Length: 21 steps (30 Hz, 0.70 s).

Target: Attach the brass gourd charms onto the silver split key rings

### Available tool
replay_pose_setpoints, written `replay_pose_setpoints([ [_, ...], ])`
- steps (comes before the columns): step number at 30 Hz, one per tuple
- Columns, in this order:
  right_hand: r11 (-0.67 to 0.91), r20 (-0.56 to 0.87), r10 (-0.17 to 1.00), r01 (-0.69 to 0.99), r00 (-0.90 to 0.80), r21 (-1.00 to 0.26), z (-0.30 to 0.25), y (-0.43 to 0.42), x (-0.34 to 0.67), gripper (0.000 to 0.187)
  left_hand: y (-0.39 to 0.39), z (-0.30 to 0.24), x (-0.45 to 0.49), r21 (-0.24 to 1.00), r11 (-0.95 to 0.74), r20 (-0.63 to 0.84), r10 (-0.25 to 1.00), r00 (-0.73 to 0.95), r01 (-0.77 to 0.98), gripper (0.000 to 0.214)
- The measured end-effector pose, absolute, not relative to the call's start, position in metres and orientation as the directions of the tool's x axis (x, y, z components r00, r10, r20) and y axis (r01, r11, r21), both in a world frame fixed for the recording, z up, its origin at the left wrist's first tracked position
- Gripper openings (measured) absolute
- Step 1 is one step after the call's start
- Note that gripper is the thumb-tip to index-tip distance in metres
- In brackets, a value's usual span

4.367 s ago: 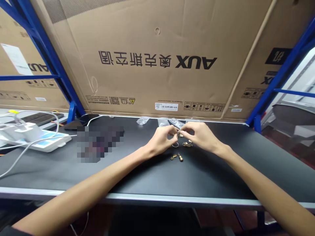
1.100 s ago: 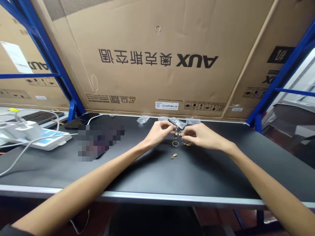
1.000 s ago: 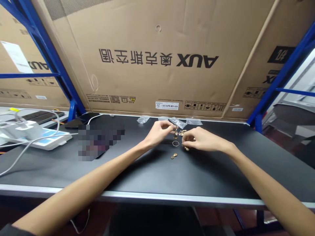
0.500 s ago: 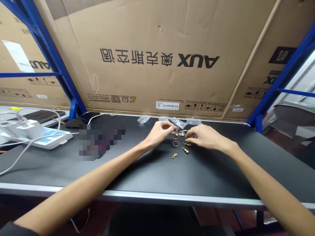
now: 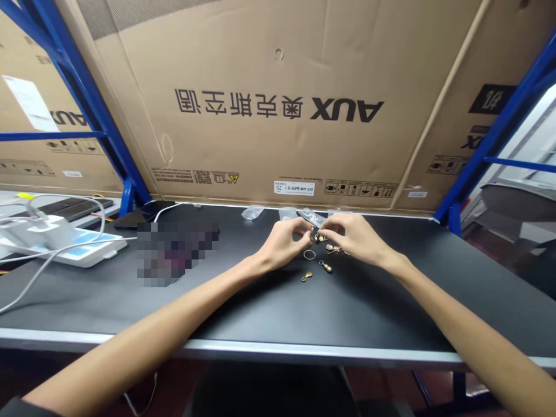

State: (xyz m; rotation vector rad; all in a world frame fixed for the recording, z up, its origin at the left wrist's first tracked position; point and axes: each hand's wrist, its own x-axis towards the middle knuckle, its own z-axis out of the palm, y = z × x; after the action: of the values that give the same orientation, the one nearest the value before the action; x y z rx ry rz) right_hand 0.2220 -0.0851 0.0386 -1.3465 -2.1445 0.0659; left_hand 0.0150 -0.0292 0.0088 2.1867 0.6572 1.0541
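Note:
My left hand (image 5: 284, 243) is closed in a pinch over the table, its fingertips on a small metal key ring piece that they largely cover. Close against it, my right hand (image 5: 357, 237) is also closed, thumb and forefinger at the same spot; what they grip is too small to make out. Small brass charms (image 5: 320, 238) show between the two hands. Below the fingers lie a thin metal ring (image 5: 309, 255), a gourd-shaped brass pendant (image 5: 325, 267) and a brass clasp (image 5: 306, 277). More brass pieces (image 5: 332, 249) lie under my right hand, partly hidden by it.
Clear plastic bags (image 5: 252, 212) lie along the back edge of the black table (image 5: 278, 313). A large cardboard box (image 5: 269, 145) stands behind, between blue metal posts (image 5: 129, 197). On the left are a white power strip (image 5: 93, 246) with cables and a pixelated patch.
My right hand has lifted from the brass pieces and moved left to meet my left hand. The pieces it covered now show more. My left hand has turned slightly, its fingertips lower.

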Motion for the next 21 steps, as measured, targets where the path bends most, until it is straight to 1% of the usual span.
replay_pose_setpoints([
  [3,0.5,0.52,0.812,0.775,-0.265,-0.385,0.038,-0.087,0.216,0.024,-0.034,0.009,0.016,0.648,-0.741,0.548,0.615,0.567,0.178,0.011],
  [6,0.501,0.543,0.803,0.773,-0.247,-0.388,0.035,-0.088,0.212,0.024,-0.035,0.011,0.016,0.602,-0.771,0.57,0.597,0.564,0.209,0.01],
  [8,0.504,0.561,0.791,0.778,-0.242,-0.375,0.032,-0.087,0.211,0.024,-0.035,0.013,0.016,0.576,-0.785,0.582,0.589,0.56,0.228,0.01],
  [10,0.519,0.585,0.768,0.788,-0.259,-0.332,0.028,-0.087,0.211,0.024,-0.035,0.014,0.015,0.57,-0.783,0.576,0.597,0.558,0.25,0.011],
  [14,0.553,0.61,0.726,0.796,-0.317,-0.245,0.024,-0.086,0.21,0.024,-0.036,0.016,0.014,0.624,-0.734,0.516,0.645,0.564,0.269,0.015],
  [18,0.528,0.625,0.724,0.817,-0.292,-0.23,0.025,-0.086,0.211,0.025,-0.035,0.017,0.014,0.729,-0.651,0.469,0.699,0.54,0.21,0.023],
  [21,0.508,0.634,0.728,0.827,-0.262,-0.241,0.028,-0.086,0.212,0.023,-0.034,0.018,0.014,0.75,-0.632,0.461,0.709,0.534,0.192,0.026],
])
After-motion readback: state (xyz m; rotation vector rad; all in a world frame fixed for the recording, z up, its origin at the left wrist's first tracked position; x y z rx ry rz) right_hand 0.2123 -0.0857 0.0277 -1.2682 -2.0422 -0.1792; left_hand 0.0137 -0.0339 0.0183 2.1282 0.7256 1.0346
